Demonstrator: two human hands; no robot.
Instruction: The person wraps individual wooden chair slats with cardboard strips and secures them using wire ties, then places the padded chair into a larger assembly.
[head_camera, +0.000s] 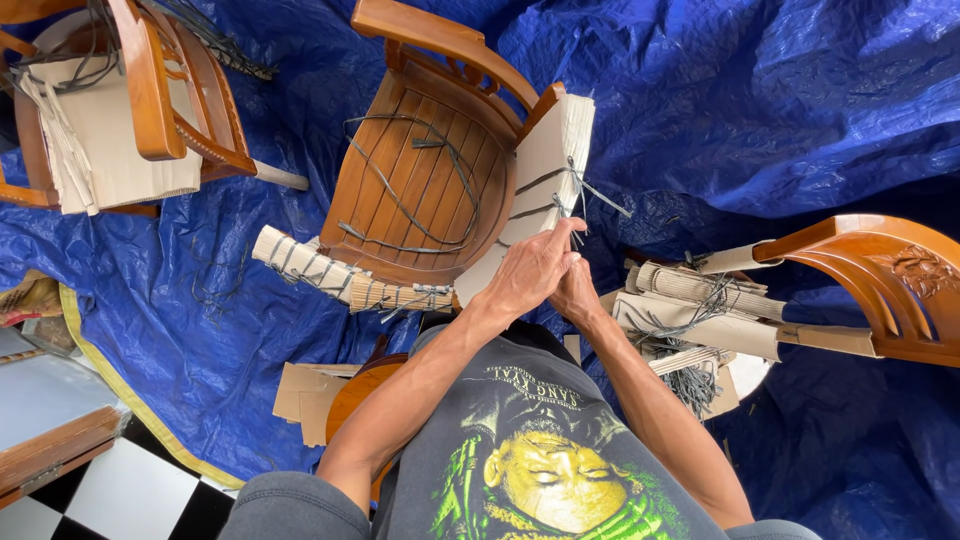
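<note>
A wooden chair (420, 190) with a slatted seat lies in front of me on a blue tarp. Corrugated cardboard (545, 165) is wrapped over its right side and tied with dark grey strap (570, 185). My left hand (530, 268) and my right hand (578, 288) meet at the lower edge of this cardboard, fingers closed on the strap ends. The right hand is partly hidden behind the left. Loose strap (400, 190) lies coiled on the seat. The chair's front leg (340, 280) is wrapped in cardboard and bound with strap.
A second wooden chair (150, 90) with cardboard stands at the upper left. A third chair (880, 280) with wrapped parts and loose straps (690, 385) lies at the right. Flat cardboard pieces (305, 395) lie near my knee. Checkered floor tiles (120, 495) show at the lower left.
</note>
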